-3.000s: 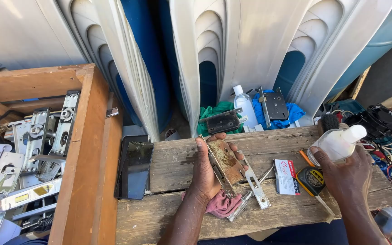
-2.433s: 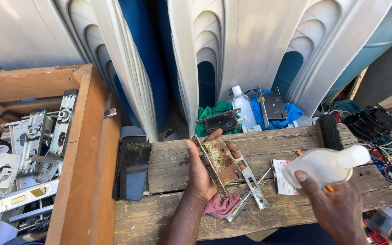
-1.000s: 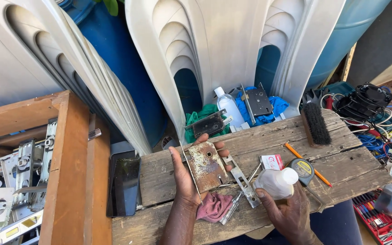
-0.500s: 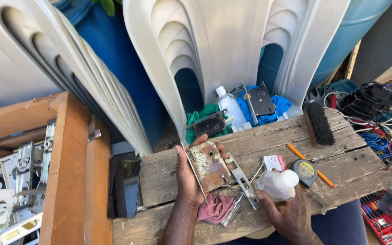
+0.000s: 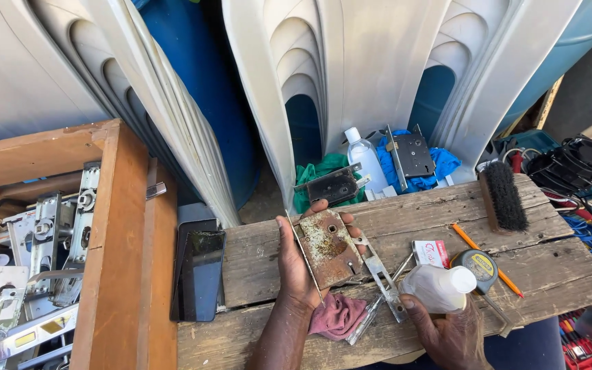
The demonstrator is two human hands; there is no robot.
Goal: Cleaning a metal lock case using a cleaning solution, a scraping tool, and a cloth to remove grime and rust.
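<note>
A wooden crate of metal lock cases stands at far left, beside a rough plank tabletop backed by white plastic chairs. The left hand grips a rusty lock case above a pink rag. The right hand clasps a small white bottle; a black brush lies further right.

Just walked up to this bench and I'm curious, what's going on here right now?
A person sits at a rough wooden plank bench. Their left hand holds up a rusty mortise lock body, flat face toward the camera. Their right hand grips a small white plastic bottle low over the bench, beside the lock. A pink rag lies under the left wrist, and a brush, an orange pencil and a tape measure rest nearby.
</note>
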